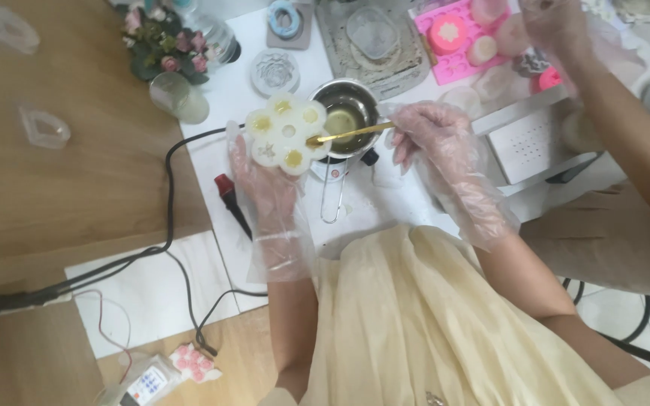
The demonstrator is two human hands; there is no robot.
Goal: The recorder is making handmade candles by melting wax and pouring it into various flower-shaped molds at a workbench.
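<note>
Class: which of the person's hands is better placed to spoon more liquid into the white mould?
Right hand: it holds the gold spoon over the mould; left hand supports it.

White table (408,207) bears a pink mould tray (453,45), probably silicone.

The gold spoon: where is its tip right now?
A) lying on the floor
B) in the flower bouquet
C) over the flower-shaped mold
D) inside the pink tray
C: the right hand holds the spoon, and its tip sits at the edge of the white flower-shaped mold held up by the left hand, beside the metal pot.
</note>
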